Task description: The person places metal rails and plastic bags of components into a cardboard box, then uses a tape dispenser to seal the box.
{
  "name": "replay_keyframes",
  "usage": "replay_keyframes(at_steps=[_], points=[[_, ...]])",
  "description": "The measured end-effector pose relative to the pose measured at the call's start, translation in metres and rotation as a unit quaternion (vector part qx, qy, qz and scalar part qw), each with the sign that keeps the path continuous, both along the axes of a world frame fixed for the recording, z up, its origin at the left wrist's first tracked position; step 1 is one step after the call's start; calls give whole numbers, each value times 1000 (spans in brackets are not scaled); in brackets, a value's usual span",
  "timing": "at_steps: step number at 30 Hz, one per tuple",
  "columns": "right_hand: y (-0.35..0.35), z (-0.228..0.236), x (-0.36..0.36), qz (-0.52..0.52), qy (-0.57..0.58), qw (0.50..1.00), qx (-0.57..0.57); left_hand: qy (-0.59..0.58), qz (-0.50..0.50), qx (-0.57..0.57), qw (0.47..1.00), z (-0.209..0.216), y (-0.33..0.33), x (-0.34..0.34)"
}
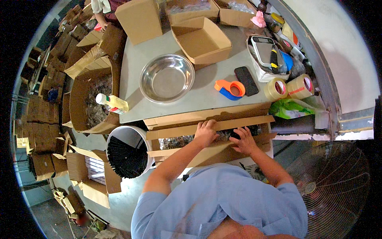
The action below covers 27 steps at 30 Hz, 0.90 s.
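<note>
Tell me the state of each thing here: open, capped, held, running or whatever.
Long box: open
Left hand: on far flap
Right hand: at dark contents
White bucket: open, holding black sticks
Bottle: capped
Steel bowl: upright
Fan: running or not, unclear

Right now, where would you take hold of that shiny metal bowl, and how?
Likely pinch the near rim of the metal bowl, coming from the person's side with the left hand, the closer one. The bowl stands upright, its rim exposed there, while its far-right side sits close to an open cardboard box.
</note>
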State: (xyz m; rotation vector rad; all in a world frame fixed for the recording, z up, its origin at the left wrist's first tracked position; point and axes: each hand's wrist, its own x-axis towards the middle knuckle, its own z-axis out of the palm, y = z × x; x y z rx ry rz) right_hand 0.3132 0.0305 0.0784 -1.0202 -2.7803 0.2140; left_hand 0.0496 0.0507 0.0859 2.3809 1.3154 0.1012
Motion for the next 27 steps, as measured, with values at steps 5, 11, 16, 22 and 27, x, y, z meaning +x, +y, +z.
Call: replay_keyframes(at_steps=[5,11,16,22,27], points=[[6,28,-24,-13,-51,999,-2,-4,42,126,991,-14,9,2],[27,56,-51,-77,-127,989,3,58,26,53,997,-10,21,12],[39,43,-46,-127,-148,974,-114,-4,-17,-4,1000,-5,8,-2],[36,34,-42,-130,-143,976,-97,26,123,-35,991,1,8,25],[32,19,-38,-155,-110,977,-100,52,83,97,990,-27,-5,28]])
